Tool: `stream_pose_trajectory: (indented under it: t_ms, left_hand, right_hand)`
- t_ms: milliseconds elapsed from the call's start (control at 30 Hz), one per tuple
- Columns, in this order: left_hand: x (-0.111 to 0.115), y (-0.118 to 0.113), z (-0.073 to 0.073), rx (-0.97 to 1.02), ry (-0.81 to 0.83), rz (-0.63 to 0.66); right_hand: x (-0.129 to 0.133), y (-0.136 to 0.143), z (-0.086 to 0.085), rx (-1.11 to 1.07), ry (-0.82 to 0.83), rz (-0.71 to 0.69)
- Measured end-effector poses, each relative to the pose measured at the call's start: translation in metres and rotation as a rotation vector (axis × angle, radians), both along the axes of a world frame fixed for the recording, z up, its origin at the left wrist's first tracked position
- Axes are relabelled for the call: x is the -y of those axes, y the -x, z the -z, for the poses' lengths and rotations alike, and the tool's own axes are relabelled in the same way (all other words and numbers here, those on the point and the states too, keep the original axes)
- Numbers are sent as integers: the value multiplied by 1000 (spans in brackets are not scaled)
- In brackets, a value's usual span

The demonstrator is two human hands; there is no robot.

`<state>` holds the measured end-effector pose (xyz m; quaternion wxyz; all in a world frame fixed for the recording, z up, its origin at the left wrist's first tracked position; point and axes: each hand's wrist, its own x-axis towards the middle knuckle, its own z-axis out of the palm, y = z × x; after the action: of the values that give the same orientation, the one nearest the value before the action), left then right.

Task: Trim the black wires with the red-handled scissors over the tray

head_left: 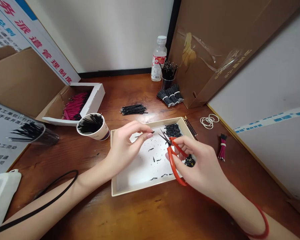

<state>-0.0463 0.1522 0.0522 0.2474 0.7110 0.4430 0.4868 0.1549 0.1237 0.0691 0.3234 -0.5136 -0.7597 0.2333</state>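
Seen from the head camera, a short black wire (150,133) is pinched between thumb and forefinger of the left hand (126,146) above a white tray (120,186), while red-handled snips (173,156) are gripped in the right hand (200,165), blades parted just beside the wire's tip. A clean cut is judged best served if the wire is held steady over the tray so offcuts are caught. Red Chinese characters are seen on the wall poster (27,30); the bottle (158,60) label cannot be read.
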Motion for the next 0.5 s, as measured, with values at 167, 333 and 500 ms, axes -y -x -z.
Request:
stream_pose_trajectory:
  t_ms: [167, 333, 500]
  left_hand:
    - [4, -2, -3, -112, -91, -14]
    - [5, -2, -5, -143, -124, -10]
    - [4, -2, -6, -110, -92, 2]
  right_hand:
    - [5, 4, 14, -34, -145, 24]
    - [3, 5, 15, -37, -159, 21]
    - [4, 4, 16, -27, -174, 13]
